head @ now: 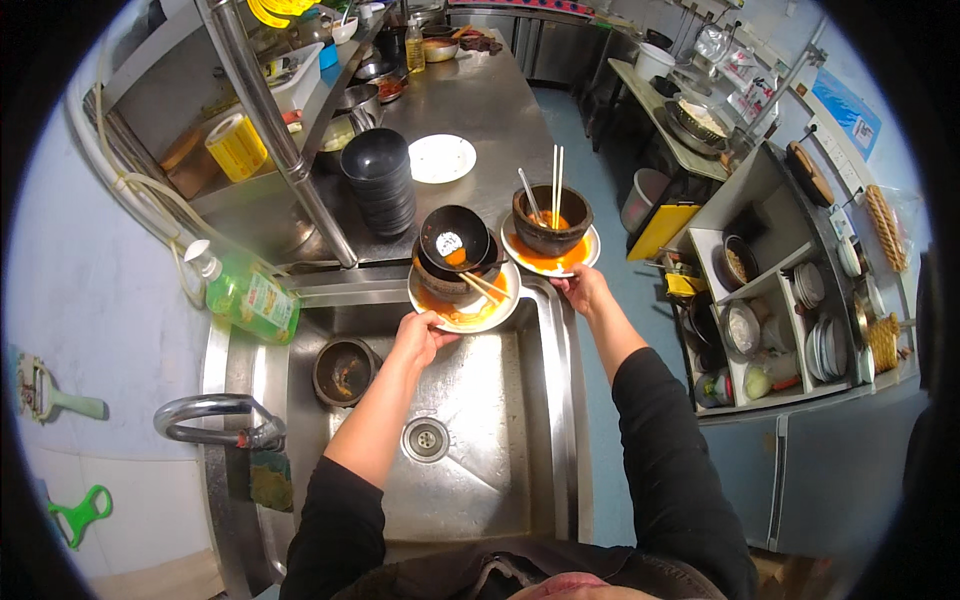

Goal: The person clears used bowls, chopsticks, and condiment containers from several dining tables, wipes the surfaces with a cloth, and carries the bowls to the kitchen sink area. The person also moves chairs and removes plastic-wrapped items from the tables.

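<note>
My left hand (421, 337) grips the near rim of a white plate (504, 309) smeared with orange sauce, above the far edge of the sink. This plate carries a dark stone bowl (435, 281), a smaller black bowl (439, 236) stacked on it, and wooden chopsticks (480, 285). Pinched in my right hand (583, 289) is the near rim of a second sauce-stained plate (592, 244). On it stands another stone bowl (544, 232) with a spoon (528, 191) and pale chopsticks (557, 176) upright in reddish leftovers. Whether either plate also rests on something is hidden.
A soiled dark bowl (343, 371) sits at the left in the steel sink (480, 480), beside the faucet (210, 409). Dish soap (247, 300) stands at the sink's left corner. Stacked black bowls (379, 180) and a white plate (442, 159) are on the steel counter (487, 97).
</note>
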Available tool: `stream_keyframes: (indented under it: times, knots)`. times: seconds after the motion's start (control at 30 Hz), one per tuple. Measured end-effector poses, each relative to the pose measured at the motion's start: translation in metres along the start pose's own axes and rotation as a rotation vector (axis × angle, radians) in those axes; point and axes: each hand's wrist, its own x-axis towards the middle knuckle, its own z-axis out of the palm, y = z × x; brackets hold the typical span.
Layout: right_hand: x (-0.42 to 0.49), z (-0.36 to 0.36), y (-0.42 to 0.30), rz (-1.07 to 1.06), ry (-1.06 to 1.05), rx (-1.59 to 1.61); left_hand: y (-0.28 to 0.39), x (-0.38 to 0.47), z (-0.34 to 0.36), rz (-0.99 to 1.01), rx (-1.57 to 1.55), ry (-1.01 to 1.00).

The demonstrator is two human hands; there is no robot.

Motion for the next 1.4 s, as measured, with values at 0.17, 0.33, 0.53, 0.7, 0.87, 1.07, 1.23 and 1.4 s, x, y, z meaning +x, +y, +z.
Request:
stream_keyframes:
  times: [0.17, 0.33, 0.53, 0.7, 0.87, 1.07, 1.23, 1.4]
  knots:
    - [0.023, 0.026, -0.018, 0.093, -0.074, -0.018, 0.012, 0.005, 0.010, 0.007, -0.039, -0.013]
    - [0.041, 0.053, -0.037, 0.083, 0.021, -0.164, 0.042, 0.006, 0.034, -0.039, 0.093, 0.024]
    - [0.045, 0.069, -0.054, -0.096, -0.026, -0.305, 0.039, 0.018, 0.070, 0.064, 0.161, 0.245]
    - [0.013, 0.044, -0.051, -0.199, -0.184, -0.170, 0.018, 0.054, 0.069, 0.159, 0.073, 0.026]
    - [-0.069, -0.010, -0.023, -0.179, -0.305, -0.189, 0.023, 0.044, 0.055, -0.039, 0.653, 0.031]
    - [-0.186, -0.071, 0.043, 0.012, -0.221, -0.228, -0.025, -0.084, 0.004, 0.106, 0.502, -0.092]
    - [-0.250, -0.073, 0.103, 0.323, -0.386, -0.303, -0.108, -0.270, -0.062, 0.100, 0.378, 0.162]
    - [-0.264, -0.028, 0.124, 0.254, -0.684, -0.496, -0.163, -0.432, -0.084, 0.254, 0.349, 0.638]
